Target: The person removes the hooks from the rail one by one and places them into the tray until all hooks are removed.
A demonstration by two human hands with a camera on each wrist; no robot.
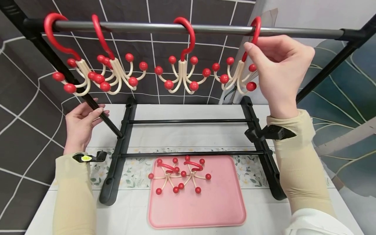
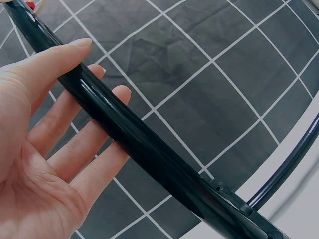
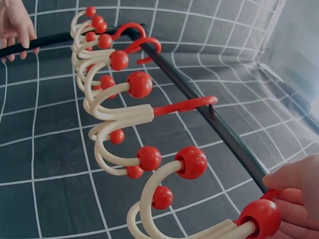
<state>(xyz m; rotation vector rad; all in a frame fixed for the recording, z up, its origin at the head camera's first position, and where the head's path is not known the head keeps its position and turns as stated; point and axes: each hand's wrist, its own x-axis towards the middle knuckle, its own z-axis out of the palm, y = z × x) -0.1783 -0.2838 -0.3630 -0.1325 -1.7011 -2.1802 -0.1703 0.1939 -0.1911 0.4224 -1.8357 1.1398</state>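
Observation:
My right hand (image 1: 283, 70) pinches the red hook of a multi-arm hanger (image 1: 240, 68), cream with red ball tips, at the right of the black rack's top rail (image 1: 217, 29). That hook loops over the rail. In the right wrist view, the thumb and fingers (image 3: 294, 174) are at the hook's base, close to the rail. On the left, my left hand (image 1: 78, 125) holds the rack's slanted side post (image 1: 108, 123), thumb in front and fingers behind it (image 2: 94, 159). Three more such hangers, one mid-rail (image 1: 182, 70), hang by their red hooks to the left.
A pink tray (image 1: 217, 205) lies on the white table under the rack, bearing two more hangers (image 1: 167, 176) side by side. Two crossbars (image 1: 188, 121) join the rack's black feet (image 1: 116, 176). A dark cloth (image 1: 170, 13) with white grid lines hangs behind.

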